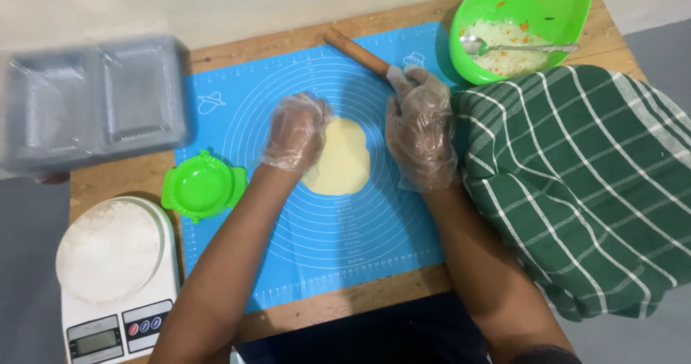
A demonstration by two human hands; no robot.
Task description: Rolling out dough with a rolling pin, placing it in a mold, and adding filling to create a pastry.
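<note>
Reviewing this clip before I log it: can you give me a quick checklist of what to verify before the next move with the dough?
1. Dough disc flat on blue mat: ok.
2. Left hand gloved, resting on the dough's edge: ok.
3. Right hand gripping rolling pin: ok.
4. Pin on the dough: not ok, it lies behind it.
5. Green dumpling press open beside the mat: ok.
6. Filling bowl with spoon within reach: ok.
</note>
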